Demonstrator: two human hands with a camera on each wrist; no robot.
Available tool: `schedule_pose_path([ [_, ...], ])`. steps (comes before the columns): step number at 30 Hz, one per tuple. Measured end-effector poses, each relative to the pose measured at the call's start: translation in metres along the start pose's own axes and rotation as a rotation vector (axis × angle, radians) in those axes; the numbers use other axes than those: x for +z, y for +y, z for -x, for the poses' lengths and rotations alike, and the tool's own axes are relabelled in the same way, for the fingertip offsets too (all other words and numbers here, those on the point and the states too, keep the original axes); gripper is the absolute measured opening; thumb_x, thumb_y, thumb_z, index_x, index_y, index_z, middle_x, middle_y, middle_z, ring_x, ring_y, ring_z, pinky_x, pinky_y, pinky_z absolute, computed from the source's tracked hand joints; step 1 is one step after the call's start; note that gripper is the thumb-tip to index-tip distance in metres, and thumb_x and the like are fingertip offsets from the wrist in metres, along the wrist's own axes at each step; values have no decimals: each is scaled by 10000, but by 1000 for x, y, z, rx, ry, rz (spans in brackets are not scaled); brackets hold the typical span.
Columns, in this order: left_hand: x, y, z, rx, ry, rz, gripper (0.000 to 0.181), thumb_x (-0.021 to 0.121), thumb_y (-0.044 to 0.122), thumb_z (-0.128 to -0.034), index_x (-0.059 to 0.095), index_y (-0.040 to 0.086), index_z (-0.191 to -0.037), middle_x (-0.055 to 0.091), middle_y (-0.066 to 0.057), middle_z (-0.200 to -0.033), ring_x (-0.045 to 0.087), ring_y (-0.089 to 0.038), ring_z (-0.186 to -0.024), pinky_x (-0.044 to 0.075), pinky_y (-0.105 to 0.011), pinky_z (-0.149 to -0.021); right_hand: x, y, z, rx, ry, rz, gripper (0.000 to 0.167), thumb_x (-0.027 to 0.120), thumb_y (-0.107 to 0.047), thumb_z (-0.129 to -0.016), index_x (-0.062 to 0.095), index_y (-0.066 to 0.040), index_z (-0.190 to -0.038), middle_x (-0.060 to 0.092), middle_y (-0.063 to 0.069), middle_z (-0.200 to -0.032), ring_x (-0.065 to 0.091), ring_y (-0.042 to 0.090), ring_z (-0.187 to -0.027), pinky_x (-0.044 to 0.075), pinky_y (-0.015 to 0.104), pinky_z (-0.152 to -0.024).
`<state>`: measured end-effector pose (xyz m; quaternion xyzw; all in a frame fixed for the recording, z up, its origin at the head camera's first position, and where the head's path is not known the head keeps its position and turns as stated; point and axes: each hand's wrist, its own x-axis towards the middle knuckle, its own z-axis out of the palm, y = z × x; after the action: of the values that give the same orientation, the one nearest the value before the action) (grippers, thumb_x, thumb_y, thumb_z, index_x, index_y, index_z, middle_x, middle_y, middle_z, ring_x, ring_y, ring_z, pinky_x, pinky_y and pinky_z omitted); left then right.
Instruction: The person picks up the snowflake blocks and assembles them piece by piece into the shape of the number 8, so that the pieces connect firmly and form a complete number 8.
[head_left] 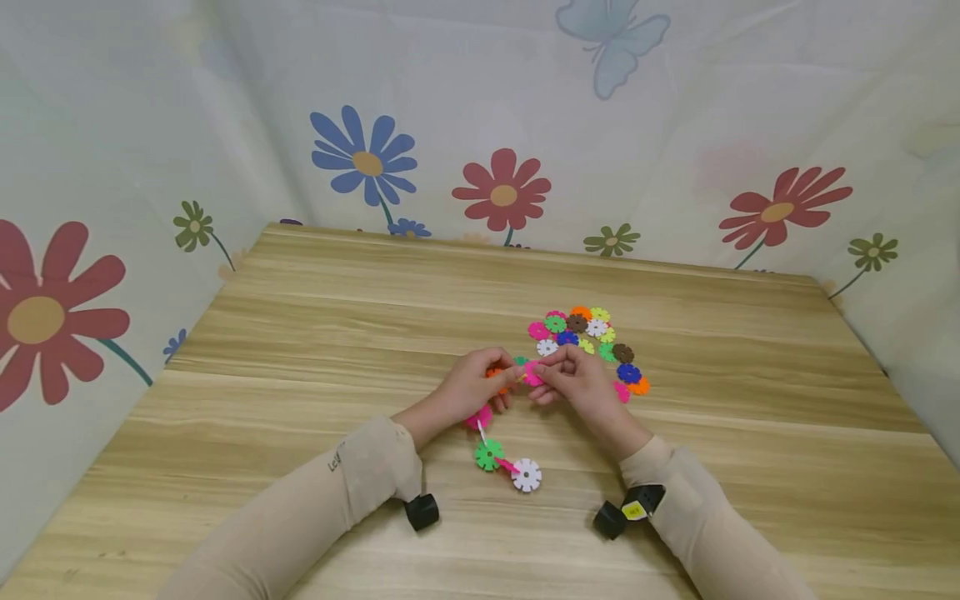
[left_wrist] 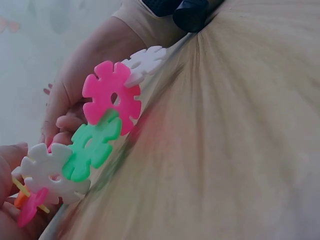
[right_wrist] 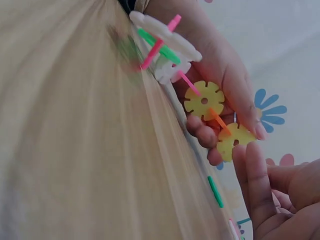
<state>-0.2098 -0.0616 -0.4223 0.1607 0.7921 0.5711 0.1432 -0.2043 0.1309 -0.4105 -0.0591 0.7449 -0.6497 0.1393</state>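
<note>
Several flower-shaped discs linked in a chain [head_left: 489,455] trailed back from the left grip [head_left: 472,379], which pinched a yellow disc [right_wrist: 234,141] at the chain's far end. The right grip [head_left: 588,387] pinched a pink disc [head_left: 533,372] right by that yellow one; I could not tell whether they were joined. Loose discs [head_left: 567,338] lay on the counter [head_left: 337,292] just beyond the right grip.

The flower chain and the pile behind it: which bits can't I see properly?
Head view: part of the orange disc, hidden by the left hand.
Head view: the pink disc's right edge, covered by the right hand.
Head view: how many loose discs there are, because they overlap.
Left wrist view: most of an orange piece, behind a pink piece.
</note>
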Motion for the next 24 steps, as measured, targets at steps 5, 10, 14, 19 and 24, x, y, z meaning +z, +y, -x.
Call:
schedule_pose_path([
  [5,2,1,-3,-44,15,129,219,597,155,-951,569,-5,-1098,666,-167,-867,640,-134,-588,580,-324,-618,1,1,2,-7,1,-47,172,546,10,-944,478,94,-1079,675,30,-855,690,117,-660,584,267,-653],
  [10,3,1,-3,-56,45,180,233,617,127,-936,568,-13,-1116,664,-173,-873,650,-142,-581,583,-331,-614,3,0,2,-12,-20,-45,160,551,-4,-947,473,76,-1062,663,33,-876,685,114,-671,585,268,-666],
  [14,3,4,-3,-60,56,191,240,626,128,-929,581,-13,-1119,665,-162,-838,656,-147,-574,584,-336,-614,1,2,1,-33,-36,-75,127,542,8,-947,472,69,-1034,666,20,-884,683,107,-670,580,251,-656],
  [19,3,5,-2,-52,65,198,250,630,132,-928,601,-8,-1133,681,-177,-841,669,-156,-590,586,-339,-631,4,1,1,-69,-42,-113,117,538,29,-940,459,79,-1011,654,12,-862,679,101,-661,578,244,-652],
  [24,2,3,-2,-49,31,171,303,626,169,-935,577,14,-1191,680,-170,-835,664,-155,-587,584,-334,-628,5,1,0,-63,-37,-98,114,546,24,-937,480,66,-1021,654,18,-838,671,106,-654,575,248,-638],
])
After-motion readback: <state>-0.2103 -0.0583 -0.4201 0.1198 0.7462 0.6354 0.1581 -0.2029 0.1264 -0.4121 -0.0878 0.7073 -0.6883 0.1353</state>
